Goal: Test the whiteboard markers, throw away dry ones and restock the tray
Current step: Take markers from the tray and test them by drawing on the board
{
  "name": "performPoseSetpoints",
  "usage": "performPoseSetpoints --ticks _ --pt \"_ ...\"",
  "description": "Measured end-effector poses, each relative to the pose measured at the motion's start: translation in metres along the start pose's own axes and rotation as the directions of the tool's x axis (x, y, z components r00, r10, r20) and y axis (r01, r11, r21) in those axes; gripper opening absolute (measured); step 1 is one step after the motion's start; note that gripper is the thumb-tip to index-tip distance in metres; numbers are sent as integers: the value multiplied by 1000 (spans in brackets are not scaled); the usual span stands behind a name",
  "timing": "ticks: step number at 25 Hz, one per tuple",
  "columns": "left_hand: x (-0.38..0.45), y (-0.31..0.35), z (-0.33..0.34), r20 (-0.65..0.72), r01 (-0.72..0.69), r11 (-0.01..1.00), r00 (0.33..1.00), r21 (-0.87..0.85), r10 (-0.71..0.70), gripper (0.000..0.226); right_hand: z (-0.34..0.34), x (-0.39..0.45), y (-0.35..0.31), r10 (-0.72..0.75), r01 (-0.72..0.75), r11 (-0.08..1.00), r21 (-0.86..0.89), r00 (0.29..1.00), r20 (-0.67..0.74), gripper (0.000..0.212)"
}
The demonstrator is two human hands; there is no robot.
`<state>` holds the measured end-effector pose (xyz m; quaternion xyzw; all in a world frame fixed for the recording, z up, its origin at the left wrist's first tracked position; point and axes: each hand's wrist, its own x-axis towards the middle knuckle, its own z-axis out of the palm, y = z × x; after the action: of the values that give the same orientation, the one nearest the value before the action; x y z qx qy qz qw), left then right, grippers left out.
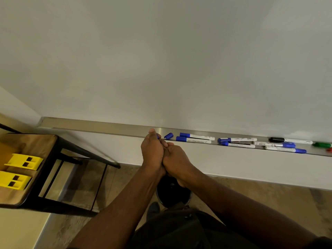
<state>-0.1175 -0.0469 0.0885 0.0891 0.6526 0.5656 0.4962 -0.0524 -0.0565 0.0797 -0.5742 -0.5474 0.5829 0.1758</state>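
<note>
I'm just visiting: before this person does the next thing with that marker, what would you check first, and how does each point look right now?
1. Marker held: ok. The left hand and right hand are pressed together around a blue marker, mostly hidden.
2. Marker uncapped: cannot tell; the hands cover it.
3. Loose blue cap within reach: ok, lying on the tray beside the hands.
4. Bin ready for dry markers: ok, on the floor under the hands.
5. Whiteboard free for a test stroke: ok, no marks visible.
6. Stock in tray: ok, several blue markers, a black marker and a green marker.
</note>
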Motion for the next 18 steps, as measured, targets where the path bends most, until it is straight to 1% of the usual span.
performPoseSetpoints --ticks 4,7,8,10,12,13,14,15,16,17,18 --pt "5 -1 -3 6 -50 999 999 -2 50 37 0 -1 -6 -53 50 995 -84 998 -29 26" --pt "11 -2 -5 2 -88 996 996 18 88 37 0 -4 -5 -91 87 983 -163 996 -23 30" --pt "12 -3 -5 5 -88 996 996 26 88 36 1 -5 -4 -86 81 984 -159 996 -23 31" --pt "10 -3 -5 48 -23 1000 999 -5 24 36 1 -6 -3 -49 46 995 -93 998 -33 32" --pt "8 -1 -6 146 97 993 986 -74 -85 36 -3 -6 -4 -26 25 999 -38 1000 -9 33" --pt "9 1 -7 196 129 985 975 -114 -105 36 -7 -7 -5 -20 20 1000 -14 1000 16 36" --pt "10 5 -8 215 131 978 972 -160 -95 37 -12 -10 -6 -21 20 1000 22 999 47 38" --pt "13 10 -10 195 92 978 979 -185 -56 36 -16 -12 -6 -33 29 998 51 997 76 37" --pt "15 17 -12 143 -12 986 989 -166 37 33 -22 -15 -5 -65 60 997 50 994 92 34" --pt "17 24 -14 92 -190 979 976 -73 196 30 -27 -17 -4 -116 115 993 23 989 89 32" --pt "18 32 -16 79 -414 907 909 69 409 30 -31 -18 -4 -196 197 980 -20 979 63 29"
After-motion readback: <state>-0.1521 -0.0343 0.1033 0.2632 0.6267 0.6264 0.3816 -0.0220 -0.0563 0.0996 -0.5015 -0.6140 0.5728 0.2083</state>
